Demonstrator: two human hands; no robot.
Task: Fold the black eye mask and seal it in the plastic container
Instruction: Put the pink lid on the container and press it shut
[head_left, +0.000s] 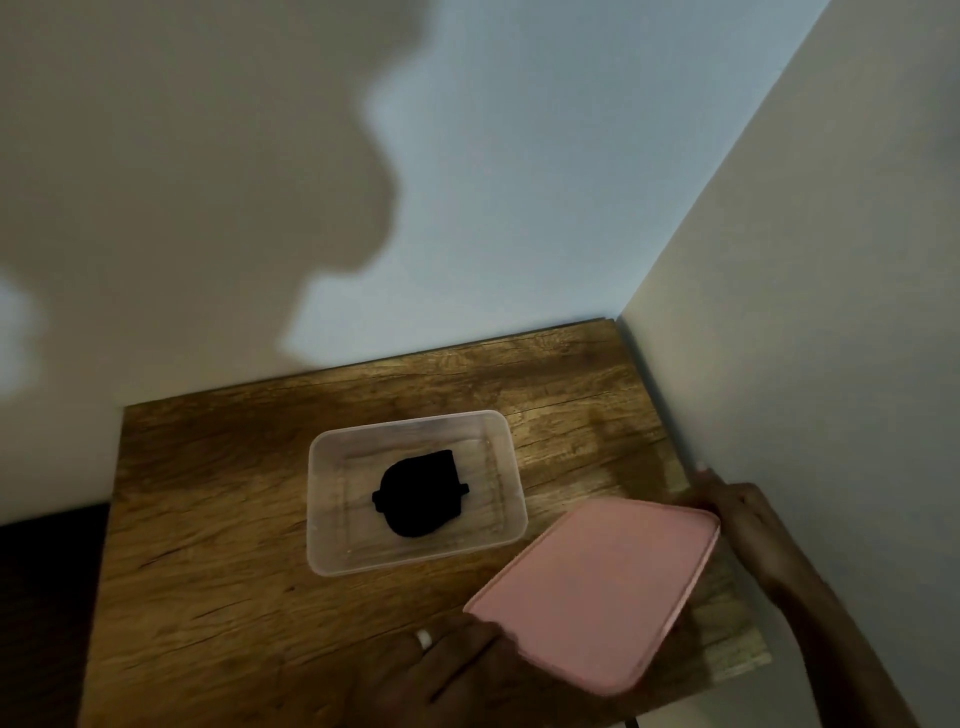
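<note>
The folded black eye mask (420, 496) lies inside the clear rectangular plastic container (332, 556), near its middle, on the wooden tabletop (208, 519). I judge folding done; sealing remains.

The flat pink rectangular plastic lid (597, 592) is held tilted off the tabletop, toward the near right corner, just right of the container and overlapping its near right corner in view. My left hand (441, 670) grips the lid's near corner, a ring on one finger; my right hand (727, 506) grips the far right corner, close to the wall (810, 312).

The lid's long axis runs skew to the container's. The next move is likely to need travel left and away, plus rotation. Left and far sides of the tabletop are open; the wall limits the right.
</note>
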